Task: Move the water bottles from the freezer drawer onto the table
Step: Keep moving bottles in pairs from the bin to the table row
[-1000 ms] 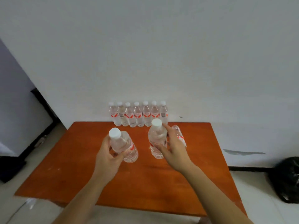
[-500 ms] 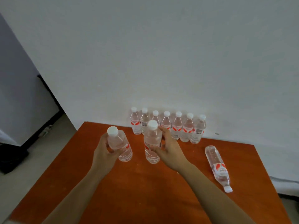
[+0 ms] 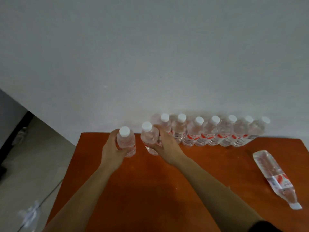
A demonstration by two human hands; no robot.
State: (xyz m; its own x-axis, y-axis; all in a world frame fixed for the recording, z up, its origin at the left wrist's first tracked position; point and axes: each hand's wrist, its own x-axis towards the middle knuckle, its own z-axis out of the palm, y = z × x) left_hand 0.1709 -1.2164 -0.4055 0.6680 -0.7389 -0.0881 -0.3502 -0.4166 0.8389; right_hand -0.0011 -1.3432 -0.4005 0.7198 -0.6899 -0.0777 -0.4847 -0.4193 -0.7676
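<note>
My left hand (image 3: 111,148) grips a clear water bottle (image 3: 126,143) with a white cap, upright near the far left of the orange table (image 3: 150,190). Just to its right, my right hand (image 3: 167,146) holds a second upright bottle (image 3: 149,139). Both stand at the left end of a row of several bottles (image 3: 210,133) with red labels lined up against the white wall. One more bottle (image 3: 275,176) lies on its side at the table's right, cap toward me. The freezer drawer is out of view.
The white wall (image 3: 150,56) rises directly behind the bottle row. Left of the table lies grey floor (image 3: 30,164) with a thin cable and a pale scrap (image 3: 30,213). A dark baseboard (image 3: 15,129) runs along the left wall.
Both hands carried their bottles away from me and to the left end of the row, down toward the tabletop. The view shifted left and closer to the table.
</note>
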